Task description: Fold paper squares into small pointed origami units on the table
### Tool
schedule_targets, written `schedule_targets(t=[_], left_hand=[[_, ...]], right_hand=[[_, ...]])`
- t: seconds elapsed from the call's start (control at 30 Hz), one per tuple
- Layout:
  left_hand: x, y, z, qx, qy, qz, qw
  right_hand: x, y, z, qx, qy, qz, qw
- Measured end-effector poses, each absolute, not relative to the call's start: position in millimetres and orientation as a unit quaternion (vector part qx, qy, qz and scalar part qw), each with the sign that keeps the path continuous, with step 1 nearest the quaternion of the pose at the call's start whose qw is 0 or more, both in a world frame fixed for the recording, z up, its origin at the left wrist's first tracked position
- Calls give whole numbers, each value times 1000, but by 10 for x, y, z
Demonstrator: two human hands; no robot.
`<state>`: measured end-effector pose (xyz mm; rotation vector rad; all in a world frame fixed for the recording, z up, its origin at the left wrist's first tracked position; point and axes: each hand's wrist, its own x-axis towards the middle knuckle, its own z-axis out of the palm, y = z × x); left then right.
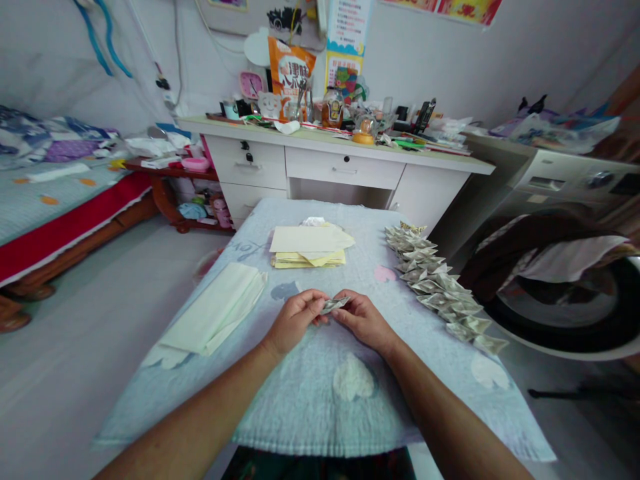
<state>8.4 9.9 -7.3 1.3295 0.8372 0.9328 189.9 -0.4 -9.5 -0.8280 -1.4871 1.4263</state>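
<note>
Between my two hands is a small piece of folded grey paper [334, 305], pinched at both ends above the cloth-covered table [310, 380]. My left hand [296, 320] closes thumb and fingers on its left end. On the right end, my right hand [365, 319] does the same. Rows of folded grey paper pieces [440, 283] with pointed tips run along the table's right side. Beyond my hands lies a stack of yellow paper sheets [310, 259], with paler sheets on top. A folded pale green cloth or paper [213, 313] lies left of my left hand.
A white desk [345, 163] stands past the table, its top crowded with jars, an orange snack bag [290, 70] and a pink clock [251, 85]. To the right is a front-loading washing machine [555, 173] with clothes hanging from its door opening. A bed [65, 193] is on the left.
</note>
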Motion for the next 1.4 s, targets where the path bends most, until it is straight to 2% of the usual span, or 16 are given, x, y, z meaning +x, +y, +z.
schedule_targets(t=[0.27, 0.67, 0.93, 1.13, 1.4], left_hand=[[112, 110, -71, 537, 334, 426, 647], [112, 136, -113, 546, 334, 424, 641], [97, 167, -186, 604, 367, 427, 564], [124, 158, -177, 558, 345, 437, 615], [141, 140, -121, 549, 345, 433, 626]], right_hand=[[1872, 15, -147, -350, -571, 585, 457], [1854, -25, -40, -340, -557, 606, 455], [1859, -26, -13, -341, -550, 601, 469], [1860, -30, -11, -352, -550, 610, 450], [1854, -30, -21, -357, -543, 610, 453]])
